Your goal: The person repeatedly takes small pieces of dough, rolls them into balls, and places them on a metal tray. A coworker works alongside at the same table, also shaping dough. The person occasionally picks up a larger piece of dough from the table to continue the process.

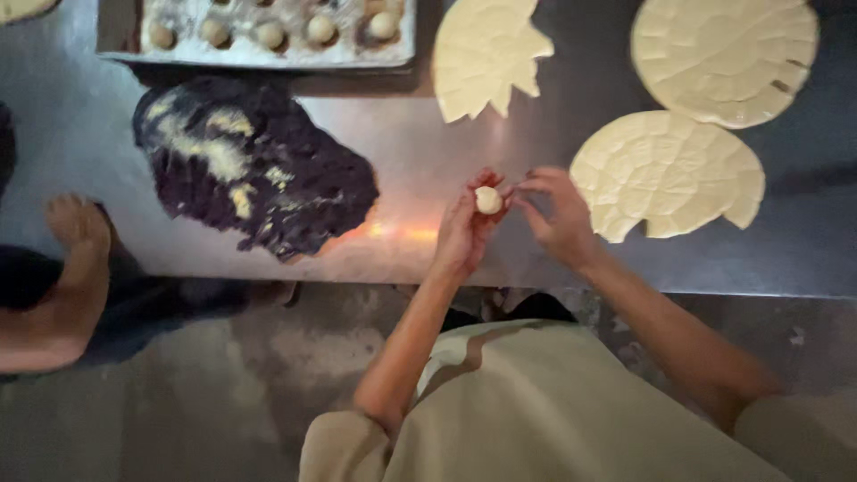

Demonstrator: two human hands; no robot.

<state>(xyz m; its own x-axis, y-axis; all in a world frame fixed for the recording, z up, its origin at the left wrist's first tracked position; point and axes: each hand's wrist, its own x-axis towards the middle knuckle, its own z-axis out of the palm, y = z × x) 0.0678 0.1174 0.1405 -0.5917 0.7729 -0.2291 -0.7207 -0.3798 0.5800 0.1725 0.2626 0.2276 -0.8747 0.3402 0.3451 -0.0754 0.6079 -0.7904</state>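
Observation:
My left hand [464, 228] cups a small pale dough ball [488, 200] at its fingertips, above the metal table [411, 152]. My right hand [555, 214] is right beside it, thumb and fingers pinched toward the ball. Three flat, cracked, pale dough discs lie on the table: one [668, 174] just right of my right hand with a piece gone from its lower edge, one [725, 58] at the far right, and a torn one [486, 54] beyond my hands.
A dark purple mass with yellow streaks [254, 165] lies on the table to the left. A floured tray [268, 49] with several dough balls stands at the back. Another person's bare foot [71, 268] is at the left, on the concrete floor.

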